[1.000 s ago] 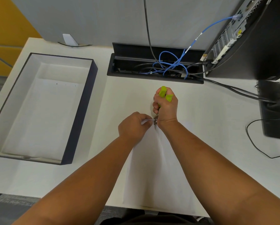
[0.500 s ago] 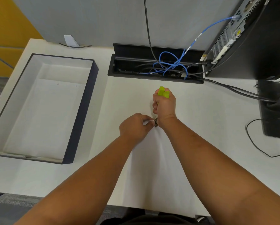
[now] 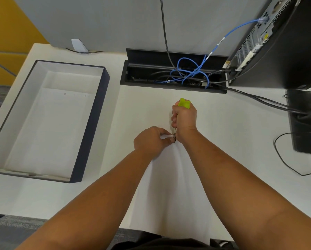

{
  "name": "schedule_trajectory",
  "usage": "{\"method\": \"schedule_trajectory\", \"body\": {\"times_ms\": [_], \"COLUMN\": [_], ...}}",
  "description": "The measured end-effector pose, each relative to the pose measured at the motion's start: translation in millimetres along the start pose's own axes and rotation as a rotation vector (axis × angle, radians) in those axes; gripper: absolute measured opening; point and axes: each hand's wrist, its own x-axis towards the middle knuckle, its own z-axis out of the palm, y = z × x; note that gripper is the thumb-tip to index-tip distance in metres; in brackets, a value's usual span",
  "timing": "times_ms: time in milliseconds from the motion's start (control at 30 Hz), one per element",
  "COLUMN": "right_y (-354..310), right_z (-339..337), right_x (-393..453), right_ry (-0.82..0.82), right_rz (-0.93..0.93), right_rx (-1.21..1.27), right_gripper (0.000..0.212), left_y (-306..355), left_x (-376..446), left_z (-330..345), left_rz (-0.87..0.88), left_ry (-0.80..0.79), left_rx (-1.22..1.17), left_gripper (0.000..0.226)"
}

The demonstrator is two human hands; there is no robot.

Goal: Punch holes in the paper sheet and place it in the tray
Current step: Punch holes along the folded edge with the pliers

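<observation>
2 hands work the paper sheet (image 3: pixel 171 186) at bench centre: right hand (image 3: pixel 184 119) clenches the green-handled punch (image 3: pixel 184 102), left hand (image 3: pixel 151 139) pinches the sheet's top edge. Punching underway; tray (image 3: pixel 89 123) at 9 o'clock awaits.

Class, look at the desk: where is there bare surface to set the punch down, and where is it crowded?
Bare desk lies between the dark-walled cardboard tray and the hands, and between the right hand and the black monitor base. The strip by the black cable box and black computer tower is crowded with cables. The white paper sheet covers the near middle.
</observation>
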Motion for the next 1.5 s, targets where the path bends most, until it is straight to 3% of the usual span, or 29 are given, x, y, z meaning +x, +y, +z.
{"method": "schedule_trajectory", "body": {"times_ms": [167,433,600,933,1333,1500], "right_y": [1,-3,-8,-8,-4,-2], "right_z": [-8,-23,-31,-39,-38,-36], "right_x": [3,4,7,3,1,0], "right_ry": [-0.113,-0.266,-0.225,-0.1,-0.064,-0.06], "right_rz": [0.089,0.176,0.157,-0.016,-0.092,-0.135], "right_rx": [0.088,0.292,0.191,0.12,0.074,0.056], "right_gripper": [0.011,0.022,0.024,0.016,0.013,0.013], "left_y": [1,4,3,3,6,5], "left_x": [-2,-6,-5,-5,-6,-6], "left_z": [-3,-4,-8,-6,-5,-5], "left_rz": [-0.017,-0.05,-0.105,-0.087,-0.095,-0.09], "left_ry": [0.008,0.021,0.032,0.043,0.043,0.052], "left_rx": [-0.001,-0.063,-0.176,-0.114,-0.127,-0.13], "left_gripper": [0.022,0.017,0.019,0.02,0.015,0.023]}}
